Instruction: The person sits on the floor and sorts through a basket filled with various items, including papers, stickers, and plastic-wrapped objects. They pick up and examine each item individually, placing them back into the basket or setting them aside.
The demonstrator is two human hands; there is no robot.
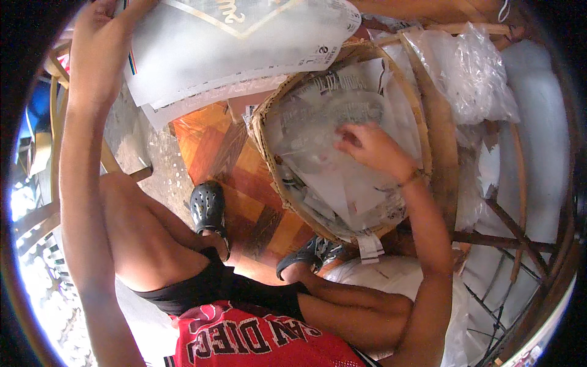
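My left hand (pixel 107 27) is at the upper left, against the edge of a stack of whitish printed plastic sheets (pixel 183 50). Its fingertips run out of the picture, so its grip is hidden. Over a worn cardboard box (pixel 270 160) hovers my right hand (pixel 373 149), slightly blurred, fingers curled and thumb apart, with nothing visible in it. Loose clear and printed plastic pieces (pixel 339 183) fill much of the box. A small white printed strip (pixel 369 249) hangs over its near rim.
Crumpled clear plastic bags (pixel 477 78) lie right of the box, near a dark metal frame (pixel 509 243). Below are wood-patterned flooring (pixel 247 188) and bare concrete (pixel 160 160). My feet wear black clogs (pixel 207 206). A white sack (pixel 380 275) lies beside my leg.
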